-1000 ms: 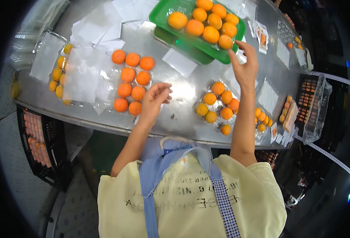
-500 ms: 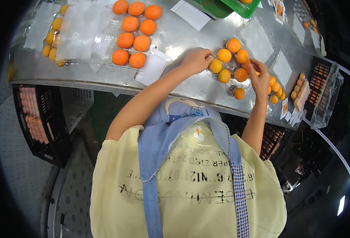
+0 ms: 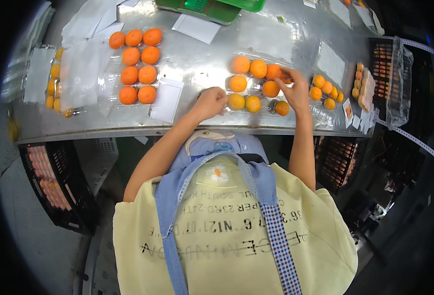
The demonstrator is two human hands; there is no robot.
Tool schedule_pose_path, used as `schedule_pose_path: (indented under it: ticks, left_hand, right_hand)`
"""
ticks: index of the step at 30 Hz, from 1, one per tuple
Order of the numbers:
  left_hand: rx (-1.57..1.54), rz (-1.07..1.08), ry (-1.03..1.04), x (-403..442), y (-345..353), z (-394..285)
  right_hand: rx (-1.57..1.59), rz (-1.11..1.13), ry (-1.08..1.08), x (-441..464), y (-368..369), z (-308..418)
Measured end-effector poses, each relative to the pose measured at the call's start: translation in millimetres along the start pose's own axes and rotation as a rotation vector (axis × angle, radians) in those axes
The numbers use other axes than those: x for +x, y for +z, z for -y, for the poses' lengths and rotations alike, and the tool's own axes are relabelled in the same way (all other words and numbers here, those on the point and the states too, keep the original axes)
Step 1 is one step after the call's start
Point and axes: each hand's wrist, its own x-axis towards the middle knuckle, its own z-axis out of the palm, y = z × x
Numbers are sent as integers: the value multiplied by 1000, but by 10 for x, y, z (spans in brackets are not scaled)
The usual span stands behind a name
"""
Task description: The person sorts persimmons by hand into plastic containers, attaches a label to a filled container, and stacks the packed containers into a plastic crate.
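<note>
A clear plastic tray (image 3: 261,98) of oranges lies on the metal table in front of me. My left hand (image 3: 212,102) has its fingers pinched together at the tray's left corner, beside a yellowish orange (image 3: 236,102). What lies between the fingertips is partly hidden; it looks like the rim. Over the tray's right side, my right hand (image 3: 295,87) has thumb and fingers closed around an orange (image 3: 286,77), mostly covered by them. Another orange (image 3: 273,72) touches those fingertips. A darker orange (image 3: 282,108) sits at the near right of the tray.
A filled tray of deep orange fruit (image 3: 130,75) stands left, with a white card (image 3: 166,100) beside it. Smaller fruit trays lie left and right. A green scale (image 3: 199,11) stands at the back. Black crates (image 3: 54,182) of fruit are below the table edge.
My view has shifted and turned. The tray in front of me has turned so its rows lie more level with the table edge. Both hands remain at its sides.
</note>
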Motion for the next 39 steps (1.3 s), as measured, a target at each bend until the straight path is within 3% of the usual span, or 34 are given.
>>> schedule_pose_path:
  ticks: [3, 7, 12, 18, 21, 24, 27, 29, 31, 34, 36, 39]
  left_hand:
    - [-38, -53, -7, 18, -26, 101]
    - [-31, -123, -1, -17, -42, 70]
    - [-24, -102, -17, -57, -80, 11]
    - [-21, -105, -9, -67, -107, 46]
    - [-15, -126, -17, -110, -130, 14]
    - [25, -208, 19, -160, -153, -8]
    - [21, -422, 171, -214, -80, -209]
    - [-40, -379, 268, -235, -74, -308]
    - [-170, -206, 357, -311, -20, -479]
    - [-662, 68, 177, -398, 95, -695]
    - [-663, 102, 82, -432, 4, -675]
    - [-648, 62, -43, -463, -59, -666]
  right_hand:
    - [-159, -50, -252, 26, 5, 212]
    - [-39, 81, -296, 18, 188, 272]
    - [-174, 169, -564, -40, 412, 634]
    - [-347, 205, -540, -10, 695, 535]
    - [-324, 109, -590, 27, 732, 545]
    - [-272, 158, -515, 8, 768, 498]
    - [-117, 200, -430, -4, 592, 578]
    - [77, 256, -336, 35, 453, 709]
    - [313, 361, -179, -30, 356, 835]
    - [452, 354, -145, -113, 311, 983]
    - [506, 247, -158, -147, 239, 983]
    - [578, 77, 12, -188, 116, 545]
